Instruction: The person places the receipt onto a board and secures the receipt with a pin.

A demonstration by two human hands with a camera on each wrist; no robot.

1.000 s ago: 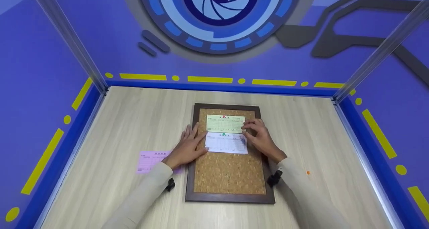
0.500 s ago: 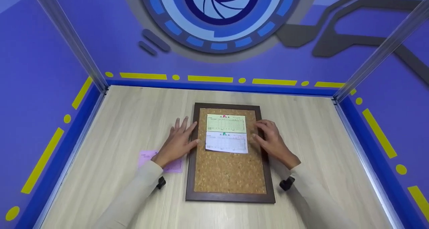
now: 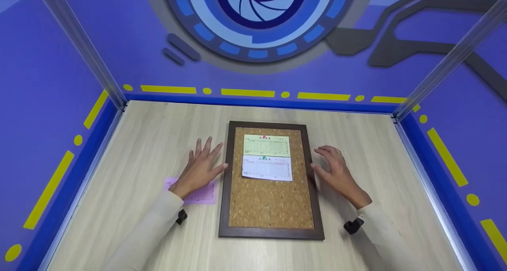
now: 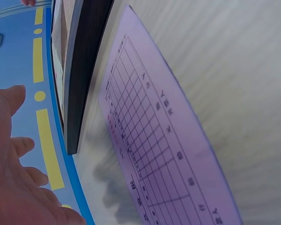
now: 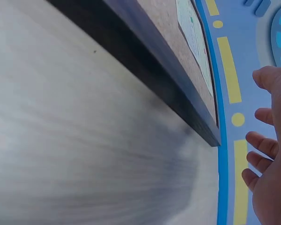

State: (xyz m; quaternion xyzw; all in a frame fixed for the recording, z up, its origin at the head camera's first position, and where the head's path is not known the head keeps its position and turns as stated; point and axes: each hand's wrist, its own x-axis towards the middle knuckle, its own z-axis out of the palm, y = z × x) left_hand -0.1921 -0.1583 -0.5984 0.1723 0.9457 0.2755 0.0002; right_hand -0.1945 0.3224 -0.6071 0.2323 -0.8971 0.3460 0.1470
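Observation:
A corkboard [image 3: 273, 205] in a dark brown frame lies on the table. Pinned to its upper half are a pale green slip [image 3: 266, 146] with a red pushpin [image 3: 264, 136] and, just below, a white slip [image 3: 267, 170] with a green pushpin [image 3: 264, 158]. My left hand [image 3: 198, 170] is spread beside the board's left edge, holding nothing. Beneath it, partly hidden, a pink form slip [image 4: 154, 131] lies flat on the table. Past the right edge of the frame, my right hand [image 3: 338, 174] has its fingers loosely bent and grips nothing.
The pale wood table [image 3: 158, 124] is enclosed by blue panels [image 3: 253, 79] at the back and both sides. Metal posts [image 3: 79, 45] stand in the rear corners.
Both hands have drawn back from the slips and moved outward, left hand to the left, right hand to the right. The slips stay on the board. An orange bit on the table is now hidden.

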